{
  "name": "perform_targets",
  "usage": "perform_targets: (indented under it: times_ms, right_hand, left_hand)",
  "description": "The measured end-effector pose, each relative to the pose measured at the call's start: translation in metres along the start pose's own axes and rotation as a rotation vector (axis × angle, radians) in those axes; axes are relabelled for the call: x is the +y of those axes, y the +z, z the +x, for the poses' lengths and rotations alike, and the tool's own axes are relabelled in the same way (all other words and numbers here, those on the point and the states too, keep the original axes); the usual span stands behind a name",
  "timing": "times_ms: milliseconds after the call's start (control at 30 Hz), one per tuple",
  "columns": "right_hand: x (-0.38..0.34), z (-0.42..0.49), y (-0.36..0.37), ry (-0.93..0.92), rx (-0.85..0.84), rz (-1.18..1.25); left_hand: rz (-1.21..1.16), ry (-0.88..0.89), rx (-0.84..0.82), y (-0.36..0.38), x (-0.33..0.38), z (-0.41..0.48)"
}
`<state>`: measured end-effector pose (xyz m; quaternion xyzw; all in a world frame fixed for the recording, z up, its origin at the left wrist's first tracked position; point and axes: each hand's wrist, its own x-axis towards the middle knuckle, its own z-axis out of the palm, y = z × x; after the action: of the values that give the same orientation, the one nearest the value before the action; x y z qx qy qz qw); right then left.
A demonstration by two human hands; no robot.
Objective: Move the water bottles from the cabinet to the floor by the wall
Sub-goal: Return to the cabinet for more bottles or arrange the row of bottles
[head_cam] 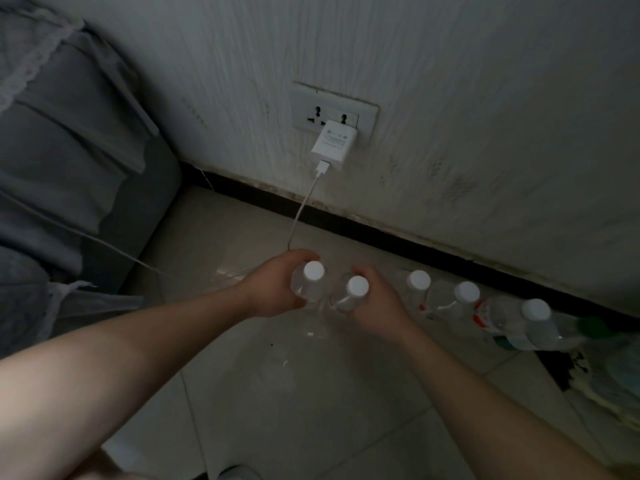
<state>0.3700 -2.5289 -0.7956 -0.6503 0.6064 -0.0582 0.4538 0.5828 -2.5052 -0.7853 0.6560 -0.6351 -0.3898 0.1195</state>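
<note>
My left hand (273,289) grips a clear water bottle with a white cap (313,271) by its shoulder. Close beside it, my right hand (375,303) grips a second clear bottle with a white cap (357,286). Both bottles are upright over the pale tiled floor (311,393), near the wall's black skirting. To the right, three more white-capped bottles (419,280) (466,292) (536,310) stand in a row along the wall (485,133). Whether the held bottles touch the floor is hidden by my hands.
A white charger (333,142) sits in a wall socket above the bottles, and its cable (301,216) hangs to the floor behind my left hand. A grey sofa (69,150) fills the left. A green-capped item (594,327) and clutter lie at the far right.
</note>
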Motion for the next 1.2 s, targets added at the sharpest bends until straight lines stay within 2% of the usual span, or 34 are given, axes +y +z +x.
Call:
perform_targets:
  times_ms: [233, 567, 733, 967, 1100, 1200]
  right_hand:
    - [-0.009, -0.004, -0.010, -0.002, 0.010, 0.073]
    - [-0.014, -0.008, -0.031, -0.085, 0.042, 0.088]
    - [-0.028, -0.018, -0.056, -0.141, 0.148, 0.086]
    - [-0.050, -0.044, -0.108, -0.230, 0.274, -0.046]
    - [-0.046, -0.065, -0.144, -0.248, 0.281, -0.123]
    - [-0.035, -0.081, -0.170, -0.264, 0.283, -0.213]
  left_hand:
    - [-0.007, 0.043, -0.007, -0.015, 0.012, -0.001]
    - [0.023, 0.227, 0.009, -0.035, 0.047, 0.000]
    - [0.011, 0.336, 0.062, -0.047, 0.076, 0.007]
    - [0.116, 0.365, 0.130, -0.055, 0.113, 0.014]
    - [0.276, 0.393, 0.142, -0.053, 0.141, 0.011]
    - [0.308, 0.427, 0.163, -0.048, 0.171, 0.008]
